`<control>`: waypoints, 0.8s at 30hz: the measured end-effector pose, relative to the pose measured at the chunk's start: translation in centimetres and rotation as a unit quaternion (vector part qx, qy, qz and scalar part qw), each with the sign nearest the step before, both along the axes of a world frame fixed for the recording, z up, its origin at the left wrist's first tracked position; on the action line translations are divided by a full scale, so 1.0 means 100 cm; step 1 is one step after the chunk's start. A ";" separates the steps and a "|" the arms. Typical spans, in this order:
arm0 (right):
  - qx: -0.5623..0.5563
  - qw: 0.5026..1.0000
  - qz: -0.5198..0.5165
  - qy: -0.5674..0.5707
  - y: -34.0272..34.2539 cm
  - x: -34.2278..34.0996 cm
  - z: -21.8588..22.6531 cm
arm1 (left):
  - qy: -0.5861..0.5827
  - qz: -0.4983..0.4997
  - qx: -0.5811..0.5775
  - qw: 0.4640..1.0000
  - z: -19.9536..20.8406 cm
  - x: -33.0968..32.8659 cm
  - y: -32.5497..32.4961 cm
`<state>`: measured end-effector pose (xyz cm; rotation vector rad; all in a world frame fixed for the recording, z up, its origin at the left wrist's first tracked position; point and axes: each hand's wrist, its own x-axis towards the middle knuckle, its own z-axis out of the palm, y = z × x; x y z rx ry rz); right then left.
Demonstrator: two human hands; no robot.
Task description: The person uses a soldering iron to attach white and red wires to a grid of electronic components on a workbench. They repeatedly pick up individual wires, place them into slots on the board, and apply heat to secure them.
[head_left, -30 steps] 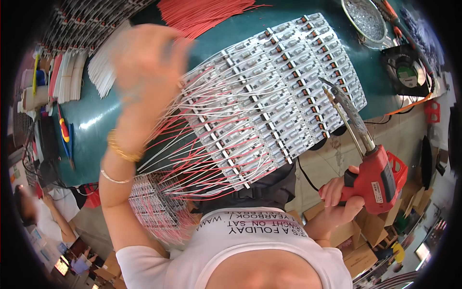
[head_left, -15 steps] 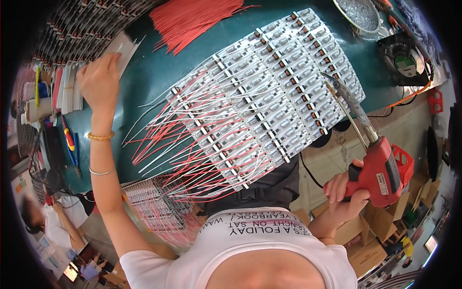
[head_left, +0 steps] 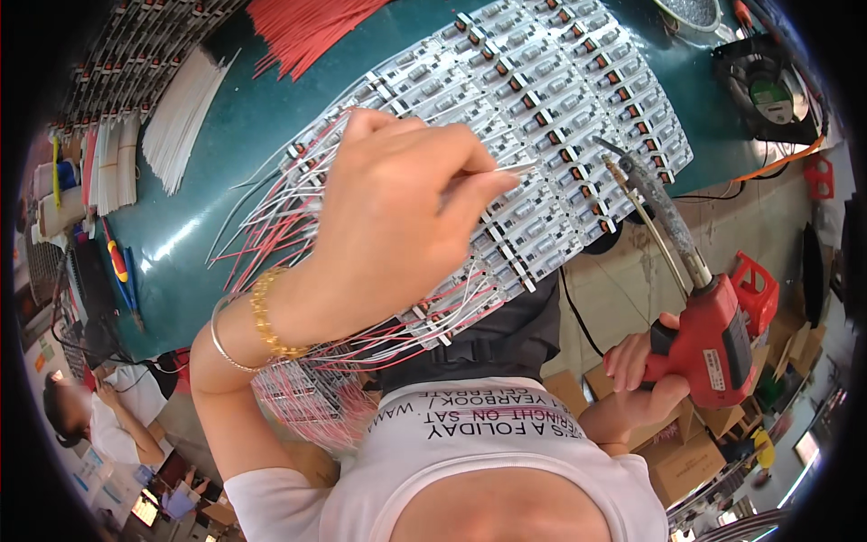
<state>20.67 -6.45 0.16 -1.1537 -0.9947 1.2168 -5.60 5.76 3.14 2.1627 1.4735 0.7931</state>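
Note:
My left hand point(head_left: 406, 203) is over the panel of circuit boards point(head_left: 578, 113), thumb and forefinger pinched on a thin white wire point(head_left: 518, 168) whose short end points right. Loose red and white wires point(head_left: 271, 230) fan out from the panel's left side, partly hidden under that hand and wrist. In my right hand point(head_left: 643, 370) is a red soldering gun point(head_left: 713, 343), gripped by its handle. The gun's metal tip and thin feed tube point(head_left: 639, 200) reach up and left to the panel's right part; whether they touch it I cannot tell.
A bundle of white wires point(head_left: 185, 117) and a pile of red wires point(head_left: 307, 32) lie on the green table point(head_left: 176, 257). Pliers point(head_left: 122, 271) rest at the left. A small fan point(head_left: 768, 95) and a metal bowl point(head_left: 691, 14) stand at the right. Another person point(head_left: 126, 406) sits at lower left.
My left hand has come from the white wire bundle rightward over the panel, bringing a white wire. The soldering gun has stayed nearly where it was, slightly lower in view.

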 end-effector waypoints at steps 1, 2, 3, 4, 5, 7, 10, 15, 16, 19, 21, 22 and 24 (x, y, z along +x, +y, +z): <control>-0.016 1.000 -0.012 -0.014 -0.004 -0.001 0.001 | 0.009 -0.001 -0.004 1.000 -0.005 0.007 0.000; -0.011 0.999 -0.017 -0.034 -0.006 -0.001 0.001 | 0.016 -0.003 0.001 1.000 -0.010 0.011 0.001; -0.007 0.999 -0.019 -0.051 -0.007 -0.002 0.000 | 0.026 -0.003 0.006 1.000 -0.015 0.014 0.001; -0.002 0.997 -0.021 -0.068 -0.008 -0.003 -0.001 | 0.036 -0.003 0.012 0.999 -0.019 0.017 0.001; -0.012 0.997 -0.028 -0.067 -0.009 -0.004 -0.002 | 0.043 0.001 0.022 0.999 -0.018 0.020 0.001; -0.035 0.996 -0.036 -0.076 -0.009 -0.007 0.002 | 0.053 -0.003 0.021 0.998 -0.017 0.022 0.004; -0.054 0.996 -0.001 -0.076 -0.003 -0.004 0.008 | 0.061 -0.005 0.019 0.998 -0.018 0.022 0.005; -0.093 0.993 -0.021 -0.072 -0.004 -0.008 0.009 | 0.050 0.002 0.020 0.999 -0.019 0.022 0.003; -0.080 0.994 -0.020 -0.075 -0.002 -0.010 0.008 | 0.050 0.002 0.018 0.999 -0.019 0.022 0.004; -0.066 0.993 -0.023 -0.091 -0.001 -0.014 0.010 | 0.050 -0.001 0.019 0.999 -0.019 0.021 0.004; -0.058 0.994 -0.027 -0.087 -0.002 -0.014 0.010 | 0.047 -0.003 0.024 0.999 -0.020 0.021 0.004; -0.050 0.995 -0.029 -0.076 -0.003 -0.012 0.008 | 0.045 -0.004 0.028 0.999 -0.020 0.022 0.004; -0.044 0.996 -0.034 -0.069 -0.003 -0.012 0.008 | 0.044 -0.003 0.032 0.999 -0.020 0.022 0.004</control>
